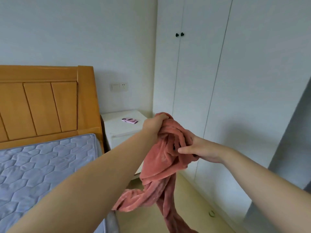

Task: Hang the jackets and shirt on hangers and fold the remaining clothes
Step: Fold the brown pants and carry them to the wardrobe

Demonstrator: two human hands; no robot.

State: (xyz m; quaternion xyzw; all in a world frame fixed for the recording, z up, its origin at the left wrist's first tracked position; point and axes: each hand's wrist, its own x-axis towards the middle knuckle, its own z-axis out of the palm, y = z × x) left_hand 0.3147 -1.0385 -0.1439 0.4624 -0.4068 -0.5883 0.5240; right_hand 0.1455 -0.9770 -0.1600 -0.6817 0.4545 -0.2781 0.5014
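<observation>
A salmon-pink fleece garment (158, 179) hangs bunched in the air in front of me, its lower parts trailing down toward the floor. My left hand (154, 124) grips its top edge in a fist, held out at arm's length. My right hand (200, 149) holds the cloth a little lower and to the right, thumb pointing left across the folds and fingers tucked into the fabric. No hanger is in view.
A bed with a blue quilted mattress (43, 165) and a wooden headboard (45, 105) lies at the left. A white nightstand (121, 128) carries a pink phone (129, 120). White wardrobe doors (210, 81) stand shut ahead. A small ring (211, 213) lies on the floor.
</observation>
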